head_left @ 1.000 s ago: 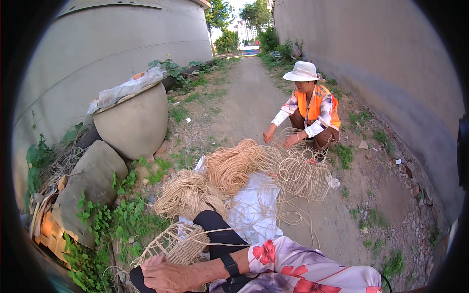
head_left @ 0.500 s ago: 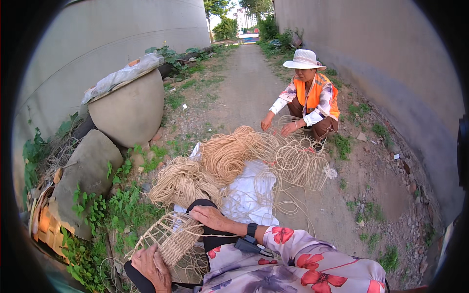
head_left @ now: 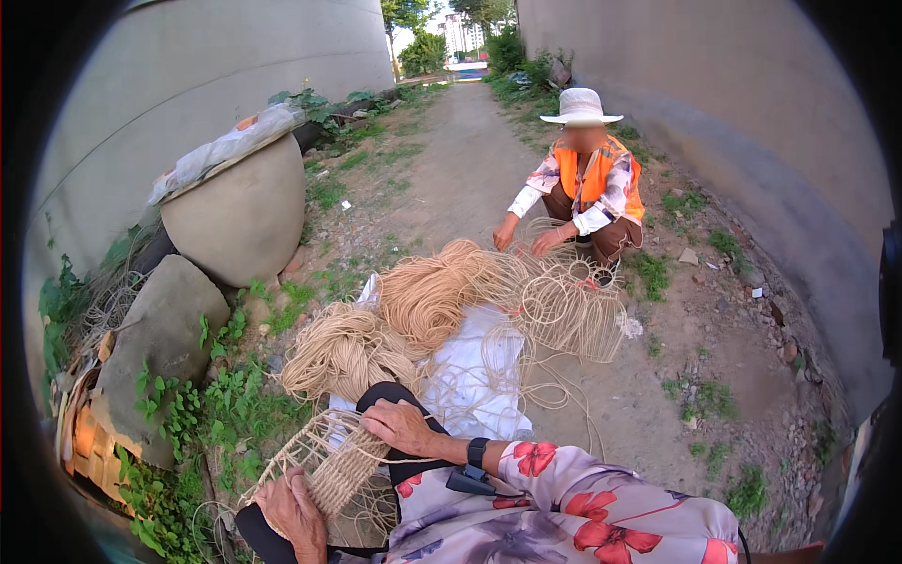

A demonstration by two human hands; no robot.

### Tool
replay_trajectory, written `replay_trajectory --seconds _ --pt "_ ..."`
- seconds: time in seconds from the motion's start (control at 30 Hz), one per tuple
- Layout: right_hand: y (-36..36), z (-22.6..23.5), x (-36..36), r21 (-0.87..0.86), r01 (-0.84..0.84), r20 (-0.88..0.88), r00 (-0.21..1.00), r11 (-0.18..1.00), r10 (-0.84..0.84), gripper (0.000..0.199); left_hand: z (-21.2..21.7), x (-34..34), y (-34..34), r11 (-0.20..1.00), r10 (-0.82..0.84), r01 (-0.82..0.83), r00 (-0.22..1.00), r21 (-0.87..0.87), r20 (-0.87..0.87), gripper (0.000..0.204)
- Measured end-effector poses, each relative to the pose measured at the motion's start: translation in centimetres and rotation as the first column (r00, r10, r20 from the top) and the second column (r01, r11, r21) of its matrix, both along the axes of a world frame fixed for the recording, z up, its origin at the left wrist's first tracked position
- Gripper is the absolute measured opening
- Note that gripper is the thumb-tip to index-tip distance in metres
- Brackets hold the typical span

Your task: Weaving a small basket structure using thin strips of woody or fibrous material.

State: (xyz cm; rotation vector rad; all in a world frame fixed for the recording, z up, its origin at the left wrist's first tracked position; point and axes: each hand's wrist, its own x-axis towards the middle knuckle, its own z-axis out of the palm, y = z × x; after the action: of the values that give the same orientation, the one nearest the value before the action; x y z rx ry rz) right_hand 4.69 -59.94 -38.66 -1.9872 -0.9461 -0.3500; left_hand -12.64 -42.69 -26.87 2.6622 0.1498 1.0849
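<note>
Wickerwork (head_left: 324, 465), a half-woven openwork piece of pale cane, is held low in the frame across the person's dark-clad knee. It is gripped at its near end by the left hand (head_left: 293, 512), whose fingers are curled around the bundled strands. The right hand (head_left: 402, 425) is laid on top of the weave, fingers bent and pressing down on the canes; a dark band is worn at that wrist, above a flowered sleeve (head_left: 583, 498).

Just beyond the knee, a white sheet (head_left: 474, 376) is spread on the ground, and loose coils of cane are heaped on and around it: one tan coil (head_left: 343, 348) to the left, a larger one (head_left: 432, 291) behind it, and thinner looped strands (head_left: 568, 305) to the right.

Those loops are being handled by a second person (head_left: 587, 183), crouched at the far side in a white hat and orange vest, both hands down among the strands.

To the left, a large round clay pot (head_left: 240, 221) is seen, covered by a board and plastic sheet (head_left: 221, 150); its contents cannot be told. A flat stone (head_left: 155, 334) is leaned below it among weeds, and a dirt path (head_left: 460, 141) is seen running away between two grey walls.
</note>
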Motion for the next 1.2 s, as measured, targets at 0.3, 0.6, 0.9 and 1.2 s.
replay_trajectory --seconds 0.3,0.6,0.9,1.2 --pt "-0.4 -0.3 0.1 -0.059 0.029 0.020 0.999 0.998 -0.028 0.023 1.1 0.4 -0.3 0.999 -0.041 0.041 0.992 -0.010 -0.121 0.029" --pt "0.4 -0.3 0.1 0.028 0.008 0.034 0.999 1.000 -0.009 0.019 0.5 0.3 0.3 0.995 -0.049 0.054 0.997 0.079 -0.068 0.026" --pt "0.7 0.8 0.4 0.090 -0.032 0.019 0.999 0.995 0.030 0.020 0.8 -0.3 0.5 0.990 -0.114 0.118 0.992 0.082 -0.051 0.025" --pt "0.8 1.0 0.2 0.042 -0.009 -0.001 1.000 0.999 0.009 0.023 0.3 -0.1 0.9 0.968 0.076 -0.075 0.997 0.238 0.007 0.023"
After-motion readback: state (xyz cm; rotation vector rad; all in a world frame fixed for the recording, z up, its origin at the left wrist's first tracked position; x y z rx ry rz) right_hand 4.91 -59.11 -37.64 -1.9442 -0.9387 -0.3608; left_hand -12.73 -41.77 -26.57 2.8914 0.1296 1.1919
